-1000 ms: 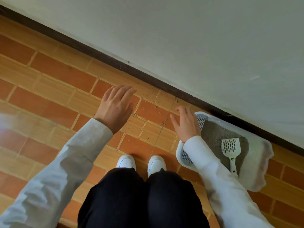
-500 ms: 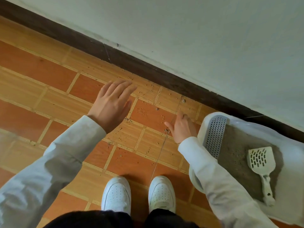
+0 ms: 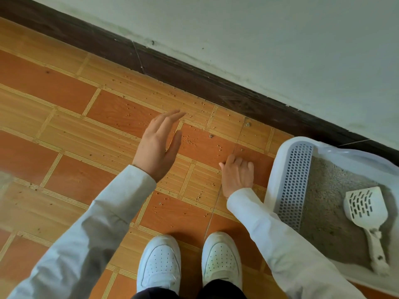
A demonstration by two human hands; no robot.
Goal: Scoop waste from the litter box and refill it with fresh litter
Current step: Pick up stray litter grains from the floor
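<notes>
A white litter box [image 3: 287, 152] with a perforated grey step panel [image 3: 295, 182] stands on the floor at the right, against the wall. Grey litter [image 3: 326, 195] fills it, and a white slotted scoop [image 3: 364, 209] lies on the litter with its handle toward me. My right hand [image 3: 237, 174] hovers low over the tiles just left of the box, fingers curled, holding nothing visible. My left hand [image 3: 158, 147] is held flat and open above the floor, further left.
Litter grains [image 3: 190, 141] are scattered over the orange and tan tiles [image 3: 64, 87]. A dark skirting board [image 3: 194, 78] runs along the pale wall. My white shoes [image 3: 160, 264] stand at the bottom centre, close to the box.
The view has dropped closer to the floor. My right hand has curled its fingers and come off the box rim toward the tiles. The left hand stays flat.
</notes>
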